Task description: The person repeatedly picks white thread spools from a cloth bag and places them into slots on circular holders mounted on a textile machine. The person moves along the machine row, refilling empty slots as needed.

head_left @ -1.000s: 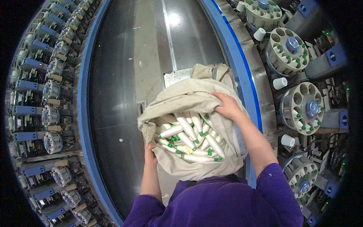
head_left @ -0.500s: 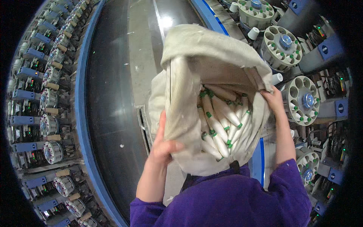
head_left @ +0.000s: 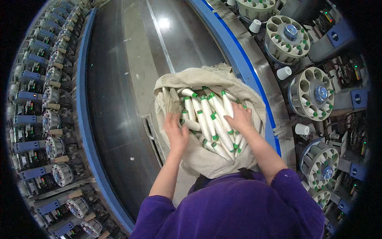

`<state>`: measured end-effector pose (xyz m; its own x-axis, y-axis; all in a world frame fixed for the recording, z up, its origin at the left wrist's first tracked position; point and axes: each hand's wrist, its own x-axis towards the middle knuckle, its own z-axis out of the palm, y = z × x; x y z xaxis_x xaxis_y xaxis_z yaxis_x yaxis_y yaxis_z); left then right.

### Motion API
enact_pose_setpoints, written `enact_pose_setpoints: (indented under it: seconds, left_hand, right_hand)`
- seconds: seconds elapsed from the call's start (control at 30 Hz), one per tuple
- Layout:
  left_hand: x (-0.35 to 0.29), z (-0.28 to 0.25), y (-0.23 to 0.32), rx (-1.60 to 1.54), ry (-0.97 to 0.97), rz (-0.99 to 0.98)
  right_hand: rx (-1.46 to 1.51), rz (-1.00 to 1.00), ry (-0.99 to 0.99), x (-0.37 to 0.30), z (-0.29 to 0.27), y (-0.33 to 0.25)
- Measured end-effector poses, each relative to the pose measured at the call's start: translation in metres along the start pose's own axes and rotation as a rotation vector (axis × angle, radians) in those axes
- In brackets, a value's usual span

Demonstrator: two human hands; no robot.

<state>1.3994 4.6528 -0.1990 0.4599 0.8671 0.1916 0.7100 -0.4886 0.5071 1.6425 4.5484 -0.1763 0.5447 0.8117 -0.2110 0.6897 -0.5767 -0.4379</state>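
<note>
A cream cloth bag hangs at my front, its mouth wide and its rim folded down. Inside lies a heap of white yarn bobbins with green ends, pointing various ways. My left hand is at the bag's left inner side, thumb apart from the fingers, beside a bobbin lying crosswise; its fingertips are slightly blurred. Over the right part of the heap, my right hand has its thumb and fingers spread against the bobbins. Neither hand visibly lifts a bobbin.
On my right stands a winding machine with round bobbin magazines, some pockets holding green-tipped bobbins. White cones sit beside them. A blue rail edges this machine. Across the dark floor, another blue rail borders a similar machine row.
Both hands have left the bag's raised rim and moved in over the bobbins. The bag's far side has dropped, showing more of the heap. My view has shifted slightly.
</note>
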Motion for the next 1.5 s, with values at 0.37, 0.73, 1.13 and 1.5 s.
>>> enact_pose_setpoints:
  seconds: [0.37,0.73,1.13,1.5]
  left_hand:
    - [0.012,0.048,0.018,0.071,-0.429,0.689]
    - [0.164,0.057,0.081,-0.189,-0.466,0.543]
    - [0.096,0.009,0.223,-1.198,-1.717,-0.467]
    - [0.176,0.043,0.383,-1.892,-1.116,0.139]
  right_hand:
    - [0.421,0.212,-0.296,-0.003,0.022,0.001]
    - [1.611,0.43,-0.1,-0.064,-0.048,0.031]
    - [1.654,0.555,-0.302,-0.157,-0.063,0.017]
    - [1.762,-0.075,-0.222,-0.145,-0.234,0.197]
